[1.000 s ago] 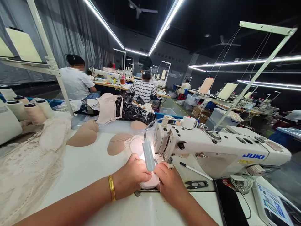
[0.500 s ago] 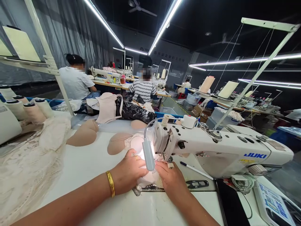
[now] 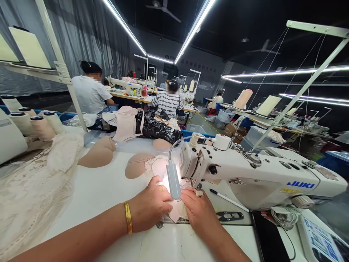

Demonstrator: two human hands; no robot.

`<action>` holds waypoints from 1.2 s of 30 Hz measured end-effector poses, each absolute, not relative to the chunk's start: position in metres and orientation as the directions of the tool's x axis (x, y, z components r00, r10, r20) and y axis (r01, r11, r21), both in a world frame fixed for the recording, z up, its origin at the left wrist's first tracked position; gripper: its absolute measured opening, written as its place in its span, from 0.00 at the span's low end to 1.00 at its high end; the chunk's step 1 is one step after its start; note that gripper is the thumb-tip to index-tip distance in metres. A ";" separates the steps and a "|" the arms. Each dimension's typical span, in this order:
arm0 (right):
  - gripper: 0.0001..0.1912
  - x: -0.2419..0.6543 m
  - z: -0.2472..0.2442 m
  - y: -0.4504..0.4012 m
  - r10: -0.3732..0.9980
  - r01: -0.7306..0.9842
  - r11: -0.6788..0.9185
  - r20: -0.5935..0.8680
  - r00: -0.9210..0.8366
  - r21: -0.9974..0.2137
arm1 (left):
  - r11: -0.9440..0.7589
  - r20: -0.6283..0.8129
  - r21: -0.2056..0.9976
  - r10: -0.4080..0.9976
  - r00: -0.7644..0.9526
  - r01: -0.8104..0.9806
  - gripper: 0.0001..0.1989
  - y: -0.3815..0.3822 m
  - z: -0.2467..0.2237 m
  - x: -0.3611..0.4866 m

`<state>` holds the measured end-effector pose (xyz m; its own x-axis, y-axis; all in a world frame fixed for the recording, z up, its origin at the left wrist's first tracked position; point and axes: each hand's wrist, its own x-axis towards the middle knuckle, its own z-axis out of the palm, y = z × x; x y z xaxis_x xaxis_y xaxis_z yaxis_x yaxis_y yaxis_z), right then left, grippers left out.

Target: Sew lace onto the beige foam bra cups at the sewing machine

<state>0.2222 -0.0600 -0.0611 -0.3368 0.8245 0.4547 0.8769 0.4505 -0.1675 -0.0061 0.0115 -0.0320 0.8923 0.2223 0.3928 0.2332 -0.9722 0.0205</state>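
Note:
A pale pink bra [image 3: 176, 212] with lace and beige cups [image 3: 137, 165] lies under the needle end of a white sewing machine [image 3: 245, 171]. My left hand [image 3: 151, 203], with a gold bracelet at the wrist, grips its left side with fingers curled and thumb low. From the right, my right hand [image 3: 198, 208] pinches the fabric close to the presser foot, fingers together. A grey lamp [image 3: 173, 180] on a bent neck lights the cloth and hides some fingertips and part of the seam.
Thread snips [image 3: 230, 216], a pen [image 3: 229, 200] and a black phone [image 3: 268, 236] lie at the right. Loose bra cups [image 3: 98, 153] and cream lace [image 3: 35, 193] are at the left. Behind stands a black plastic bag [image 3: 160, 129]; co-workers sit farther back.
The left thumb and hand have moved slightly lower on the fabric, and more pink cloth shows between my hands. The whole view has shifted a little.

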 end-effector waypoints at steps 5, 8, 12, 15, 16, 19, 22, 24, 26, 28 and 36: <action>0.22 0.221 -0.068 -0.059 0.841 0.879 0.429 0.447 -0.304 -0.210 | -0.970 0.360 0.036 0.236 0.902 0.239 0.12 0.013 -0.028 -0.006; 0.24 0.221 -0.075 -0.058 0.845 0.882 0.412 0.456 -0.278 -0.227 | -0.968 0.352 0.030 0.244 0.904 0.249 0.12 0.013 -0.028 -0.006; 0.26 0.221 -0.075 -0.058 0.846 0.887 0.406 0.457 -0.275 -0.219 | -0.966 0.360 0.027 0.250 0.899 0.258 0.12 0.013 -0.031 -0.005; 0.27 0.221 -0.068 -0.060 0.842 0.882 0.424 0.448 -0.302 -0.203 | -0.965 0.373 0.025 0.250 0.894 0.260 0.11 0.013 -0.035 -0.004; 0.27 0.222 -0.067 -0.060 0.840 0.881 0.431 0.443 -0.314 -0.194 | -0.965 0.376 0.018 0.250 0.892 0.263 0.11 0.013 -0.036 -0.004; 0.27 0.225 -0.068 -0.062 0.827 0.891 0.427 0.463 -0.318 -0.152 | -0.962 0.376 0.004 0.254 0.891 0.273 0.11 0.013 -0.036 -0.004; 0.23 0.228 -0.071 -0.062 0.772 0.915 0.387 0.584 -0.251 -0.119 | -0.961 0.366 0.016 0.262 0.893 0.276 0.12 0.012 -0.035 -0.004; 0.20 0.228 -0.070 -0.061 0.731 0.911 0.394 0.644 -0.228 -0.124 | -0.960 0.367 0.018 0.266 0.891 0.279 0.12 0.013 -0.035 -0.003; 0.18 0.228 -0.066 -0.060 0.714 0.894 0.422 0.663 -0.225 -0.151 | -0.958 0.378 0.013 0.271 0.885 0.287 0.12 0.013 -0.037 -0.003; 0.17 0.227 -0.062 -0.059 0.714 0.884 0.429 0.668 -0.208 -0.183 | -0.956 0.386 0.008 0.274 0.881 0.294 0.12 0.014 -0.039 -0.002; 0.18 0.229 -0.065 -0.058 0.734 0.889 0.412 0.650 -0.195 -0.199 | -0.961 0.401 -0.006 0.252 0.881 0.278 0.12 0.012 -0.041 -0.002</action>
